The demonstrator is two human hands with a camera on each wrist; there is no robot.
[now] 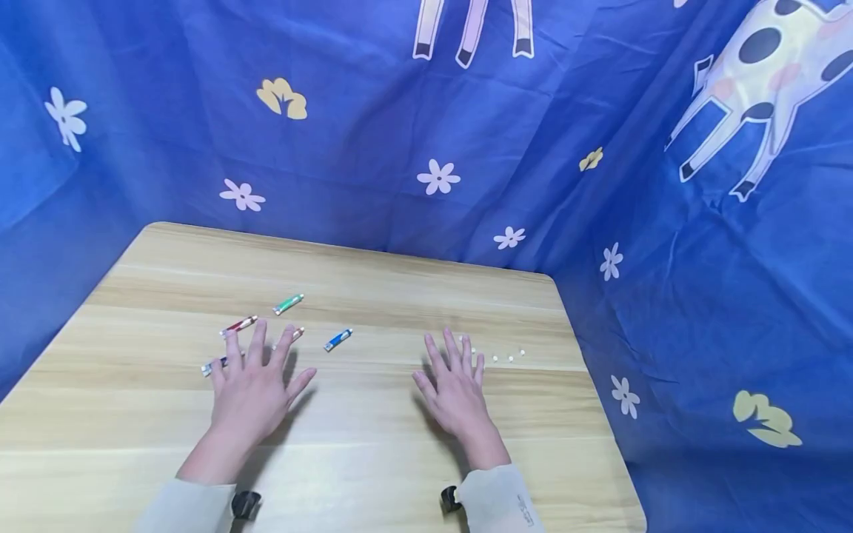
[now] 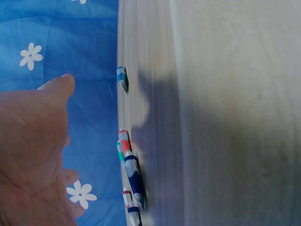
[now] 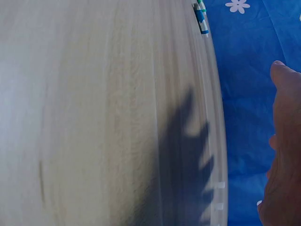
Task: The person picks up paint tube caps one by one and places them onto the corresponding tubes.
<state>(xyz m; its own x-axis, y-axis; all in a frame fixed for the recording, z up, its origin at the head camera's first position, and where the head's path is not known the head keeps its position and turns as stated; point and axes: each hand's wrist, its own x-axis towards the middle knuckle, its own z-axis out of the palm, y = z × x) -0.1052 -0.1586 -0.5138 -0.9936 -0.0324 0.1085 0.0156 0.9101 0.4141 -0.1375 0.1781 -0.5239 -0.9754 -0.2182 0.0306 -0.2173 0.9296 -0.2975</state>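
Note:
My left hand [image 1: 249, 396] hovers palm down over the table with fingers spread, holding nothing. Around its fingertips lie several small paint tubes: a red tube [image 1: 238, 326], a dark blue tube [image 1: 215, 366] partly covered by the fingers, and an orange-red tube [image 1: 298, 334] mostly hidden. A green tube [image 1: 289, 304] lies farther back, and a blue tube [image 1: 338, 340] to the right of the hand. My right hand [image 1: 456, 396], fingers also spread, floats above the table near several tiny white pieces, perhaps caps [image 1: 495, 359]; its fingers partly hide some of them.
The pale wood table [image 1: 373, 444] has rounded corners. A blue curtain [image 1: 373, 148] with flowers and spotted animals surrounds its back and sides. Both wrists carry a small black device [image 1: 246, 505] by the grey sleeve [image 1: 189, 507].

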